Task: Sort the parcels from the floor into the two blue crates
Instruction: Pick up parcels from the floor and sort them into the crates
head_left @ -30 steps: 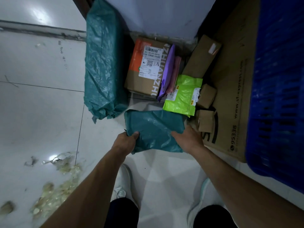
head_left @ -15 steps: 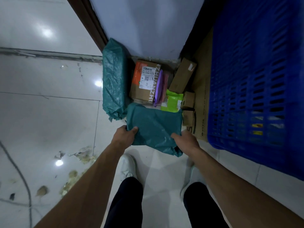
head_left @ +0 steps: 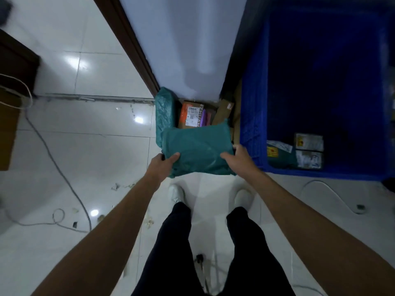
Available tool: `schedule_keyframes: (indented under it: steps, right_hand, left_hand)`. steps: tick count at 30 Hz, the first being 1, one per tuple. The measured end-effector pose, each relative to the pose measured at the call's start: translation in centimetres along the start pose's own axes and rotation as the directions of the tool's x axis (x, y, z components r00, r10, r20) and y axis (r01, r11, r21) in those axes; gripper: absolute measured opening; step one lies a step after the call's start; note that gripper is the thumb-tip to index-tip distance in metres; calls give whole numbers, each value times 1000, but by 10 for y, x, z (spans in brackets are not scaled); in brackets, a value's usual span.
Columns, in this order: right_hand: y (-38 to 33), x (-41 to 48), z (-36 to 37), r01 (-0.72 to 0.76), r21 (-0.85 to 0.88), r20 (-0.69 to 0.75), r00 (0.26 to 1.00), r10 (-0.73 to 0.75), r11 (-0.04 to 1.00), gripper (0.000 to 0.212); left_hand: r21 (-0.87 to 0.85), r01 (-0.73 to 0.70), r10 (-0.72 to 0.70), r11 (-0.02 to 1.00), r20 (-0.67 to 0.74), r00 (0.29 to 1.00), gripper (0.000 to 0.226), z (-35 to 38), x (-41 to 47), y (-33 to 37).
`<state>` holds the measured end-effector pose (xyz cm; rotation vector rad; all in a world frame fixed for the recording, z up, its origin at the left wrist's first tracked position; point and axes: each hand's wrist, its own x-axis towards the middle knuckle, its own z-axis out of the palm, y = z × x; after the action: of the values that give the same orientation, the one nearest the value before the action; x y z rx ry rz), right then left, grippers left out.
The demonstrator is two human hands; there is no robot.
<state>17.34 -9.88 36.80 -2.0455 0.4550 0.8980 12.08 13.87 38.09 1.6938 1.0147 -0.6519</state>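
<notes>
Early days, I judge — my left grip (head_left: 163, 165) and right grip (head_left: 237, 157) clamp the teal plastic mailer bag (head_left: 198, 146) beside the blue plastic crate (head_left: 253, 129) — few labelled parcels (head_left: 307, 150) inside, cardboard boxes (head_left: 190, 115) unsorted on the floor (head_left: 85, 146).

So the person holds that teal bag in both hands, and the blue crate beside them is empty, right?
Not empty: the head view shows labelled parcels in the blue crate. The left hand and right hand do hold the teal bag.
</notes>
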Motion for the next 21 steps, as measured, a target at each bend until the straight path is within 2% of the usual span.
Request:
schedule_keyframes:
  steps: [3, 5, 7, 9, 11, 13, 17, 21]
  right_hand:
    - [-18, -43, -32, 50, -3, -40, 998, -51, 999, 64]
    - [-26, -65, -52, 87, -3, -73, 994, -87, 996, 70]
    - [-34, -84, -68, 121, -4, -99, 988, -121, 993, 67]
    - [-43, -101, -84, 157, -29, -118, 980, -159, 987, 51]
    - [-48, -113, -100, 199, -67, -136, 969, -207, 978, 44]
    - [-50, -120, -118, 234, -83, -150, 958, -245, 969, 47]
    - [-49, -137, -153, 287, -113, -144, 943, -301, 951, 58]
    - [-36, -147, -187, 324, -59, -125, 936, -329, 944, 63]
  left_hand:
    - [-54, -58, 58, 997, 0, 998, 57, -2, -53, 25]
    - [-111, -71, 71, 991, -1, 997, 59, -3, -80, 41]
    - [-200, -86, 88, 976, 0, 996, 66, -4, -100, 57]
    - [-280, -106, 113, 954, 9, 994, 71, -4, -116, 72]
    - [-310, -130, 140, 942, 8, 990, 76, -2, -132, 86]
    - [-317, -150, 162, 936, 11, 987, 80, 2, -144, 99]
    - [-394, -186, 199, 900, -7, 980, 69, 15, -160, 121]
    - [-453, -187, 210, 872, 1, 978, 68, 43, -176, 142]
